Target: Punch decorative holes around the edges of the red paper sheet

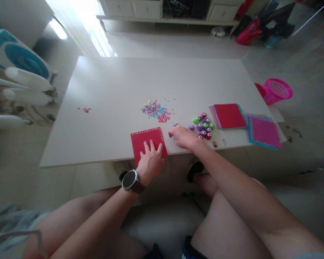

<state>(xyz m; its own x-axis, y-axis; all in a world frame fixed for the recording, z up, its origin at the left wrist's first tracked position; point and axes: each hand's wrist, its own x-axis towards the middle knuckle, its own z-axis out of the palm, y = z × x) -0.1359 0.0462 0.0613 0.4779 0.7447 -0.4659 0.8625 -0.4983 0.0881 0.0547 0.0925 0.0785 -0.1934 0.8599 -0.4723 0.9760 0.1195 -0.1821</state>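
Pressing harder, my spread left hand (152,158) could bend the red card (139,142) overhanging six o'clock; right hand's (183,136) grip I can't tell.

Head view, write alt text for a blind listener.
A person's left hand rests on a red sheet with pale marks along its far edge, on a white table; the right hand is beside it, near small objects with eye-like tops. Tiny colourful pieces lie beyond the sheet; stacked coloured squares sit to the right.
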